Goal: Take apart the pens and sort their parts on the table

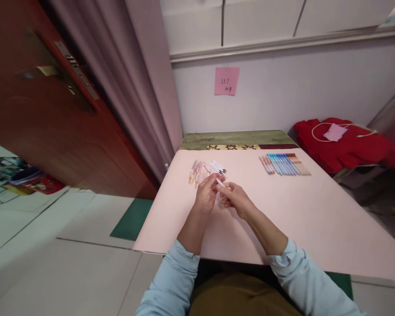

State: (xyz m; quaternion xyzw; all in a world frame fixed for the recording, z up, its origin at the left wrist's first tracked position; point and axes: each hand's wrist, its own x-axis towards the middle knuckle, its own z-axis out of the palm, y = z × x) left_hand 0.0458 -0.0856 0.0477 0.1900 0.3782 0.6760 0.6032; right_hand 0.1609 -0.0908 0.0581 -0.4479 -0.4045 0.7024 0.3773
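Note:
In the head view both my hands meet over the pale pink tabletop (303, 219). Between their fingertips is a slim white pen part (220, 182), mostly covered by the fingers. My left hand (206, 193) is closed around its far end, while my right hand (236, 198) pinches the near end. Just beyond my left hand lies a loose pile of pale, see-through pen barrels (197, 169). Beside that pile rest several thin white sticks with black tips (218, 166). Farther right, a neat row of pens (285, 164) runs from clear through blue to brown.
A green wooden surface (200, 139) shows past the tabletop's back edge. At the right sits red cloth (345, 147) with a white cable and a pink note on it. The brown door (69, 131) and mauve curtain (134, 74) stand at the left.

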